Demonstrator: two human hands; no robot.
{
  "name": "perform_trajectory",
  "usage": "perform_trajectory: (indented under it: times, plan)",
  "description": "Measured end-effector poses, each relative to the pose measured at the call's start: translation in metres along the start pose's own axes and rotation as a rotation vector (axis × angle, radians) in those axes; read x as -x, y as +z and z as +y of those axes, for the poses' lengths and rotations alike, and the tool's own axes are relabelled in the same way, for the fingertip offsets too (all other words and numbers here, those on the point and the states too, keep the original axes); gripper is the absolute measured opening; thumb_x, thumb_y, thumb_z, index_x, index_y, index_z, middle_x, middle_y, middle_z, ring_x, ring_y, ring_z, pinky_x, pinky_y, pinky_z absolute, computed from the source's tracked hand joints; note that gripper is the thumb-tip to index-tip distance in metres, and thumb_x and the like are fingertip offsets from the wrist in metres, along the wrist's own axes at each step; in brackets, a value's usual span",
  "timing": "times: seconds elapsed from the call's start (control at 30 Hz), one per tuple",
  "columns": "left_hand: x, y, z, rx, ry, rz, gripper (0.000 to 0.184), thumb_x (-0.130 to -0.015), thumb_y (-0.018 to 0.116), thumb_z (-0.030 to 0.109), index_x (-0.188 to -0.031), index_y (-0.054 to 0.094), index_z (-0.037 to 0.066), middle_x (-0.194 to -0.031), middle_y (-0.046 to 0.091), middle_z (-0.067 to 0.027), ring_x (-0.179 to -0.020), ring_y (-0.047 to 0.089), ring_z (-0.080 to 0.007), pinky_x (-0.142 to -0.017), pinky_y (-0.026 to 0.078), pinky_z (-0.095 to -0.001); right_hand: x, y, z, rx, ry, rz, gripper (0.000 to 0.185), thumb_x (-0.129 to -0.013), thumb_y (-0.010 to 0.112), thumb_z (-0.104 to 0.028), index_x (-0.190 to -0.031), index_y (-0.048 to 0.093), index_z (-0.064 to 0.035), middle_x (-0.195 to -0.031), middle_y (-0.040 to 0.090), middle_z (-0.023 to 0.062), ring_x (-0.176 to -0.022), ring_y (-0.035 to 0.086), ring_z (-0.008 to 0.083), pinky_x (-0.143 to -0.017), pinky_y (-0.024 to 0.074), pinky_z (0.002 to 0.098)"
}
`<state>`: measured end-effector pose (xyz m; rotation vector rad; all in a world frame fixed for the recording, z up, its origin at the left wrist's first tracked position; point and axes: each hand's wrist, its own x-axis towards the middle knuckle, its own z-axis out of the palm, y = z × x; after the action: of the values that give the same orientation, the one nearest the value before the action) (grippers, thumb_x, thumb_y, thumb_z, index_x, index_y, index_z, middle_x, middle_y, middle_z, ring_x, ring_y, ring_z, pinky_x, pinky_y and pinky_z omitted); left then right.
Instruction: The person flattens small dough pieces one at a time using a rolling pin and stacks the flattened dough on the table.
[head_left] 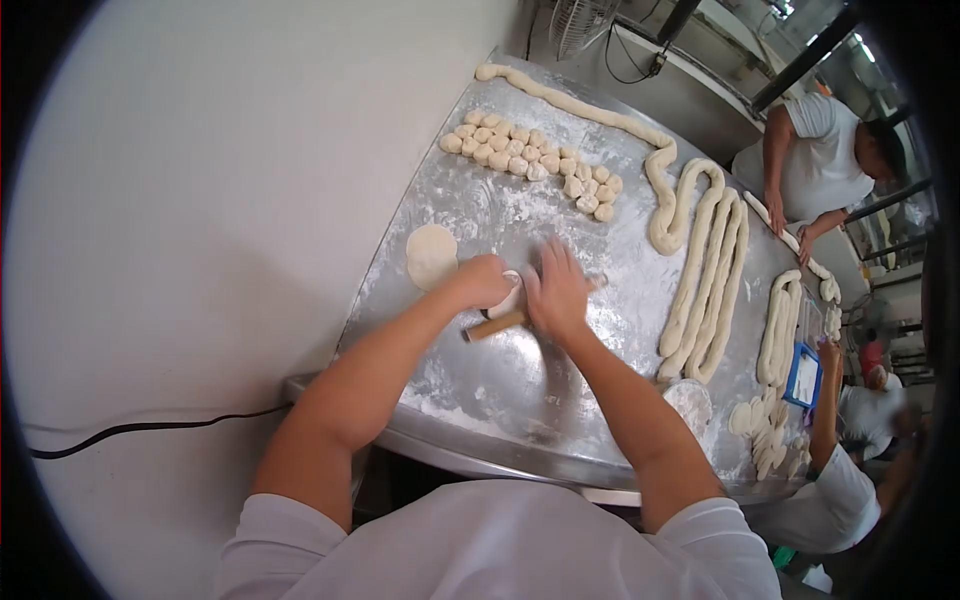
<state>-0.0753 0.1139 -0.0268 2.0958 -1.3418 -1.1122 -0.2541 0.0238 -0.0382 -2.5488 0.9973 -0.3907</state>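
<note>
One dough disc (507, 300) sat pinched in our left hand (487, 282), likely for steadiness; our right hand (558, 293), fingers extended, covered the rolling pin (494, 326) alongside.

A plain pale wall (230, 150) rose left of the metal surface (630, 300); a fan (583, 25) stood beyond its far end, and lights (863, 46) glowed among dark bars (808, 57).

Big shiny metal table (430, 375), pretty messy with white flour (515, 207). There's a bunch of dough balls (497, 147) clustered near the far end, a long dough rope (580, 105) snaking behind them, plus fat looped strands (702, 290) running down the right. Closer in, one flat dough round (431, 257) and a rolling pin (490, 327). Way right: loads of flattened pieces (765, 430) beside a blue tray (803, 375).
</note>
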Motion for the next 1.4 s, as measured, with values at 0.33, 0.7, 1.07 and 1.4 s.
perform_trajectory:
  times: [0.33,0.7,1.07,1.4]
  plan:
    - [0.013,-0.015,0.020,-0.277,-0.025,-0.151,0.034,-0.095,0.076,0.031,-0.101,0.081,-0.002,-0.099,0.079,-0.0249,-0.091,0.078,-0.0393,-0.083,0.061,-0.0496,0.003,-0.010,-0.003,0.292,0.032,-0.154,0.071,-0.109,0.049,-0.046,-0.168,0.041,-0.0085,-0.177,0.030,0.0255,-0.159,0.033,0.0496,-0.131,0.0214,0.0650]
    - [0.001,0.001,0.012,0.369,-0.085,-0.189,0.028,-0.096,0.081,0.022,-0.107,0.081,-0.004,-0.103,0.079,-0.0239,-0.093,0.080,-0.0314,-0.076,0.062,-0.0439,0.094,-0.030,0.027,0.126,-0.088,-0.032,0.053,-0.106,0.057,-0.032,-0.152,0.060,-0.0058,-0.161,0.051,0.0235,-0.153,0.038,0.0518,-0.128,0.0237,0.0660]
    - [0.013,-0.008,0.019,-0.197,-0.130,-0.017,0.050,-0.092,0.076,0.048,-0.095,0.082,-0.001,-0.093,0.078,-0.0276,-0.085,0.078,-0.0406,-0.078,0.061,-0.0484,-0.035,0.011,-0.010,0.216,0.092,-0.059,0.073,-0.107,0.053,-0.045,-0.164,0.043,-0.0019,-0.177,0.031,0.0258,-0.160,0.033,0.0474,-0.132,0.0213,0.0641]
    - [0.009,-0.008,0.007,0.281,-0.160,-0.259,0.042,-0.088,0.086,0.033,-0.101,0.082,-0.007,-0.097,0.081,-0.0239,-0.092,0.080,-0.0388,-0.082,0.062,-0.0463,0.124,-0.037,0.039,0.167,-0.101,-0.044,0.055,-0.110,0.051,-0.035,-0.158,0.055,-0.0092,-0.166,0.044,0.0245,-0.152,0.036,0.0540,-0.129,0.0198,0.0679]
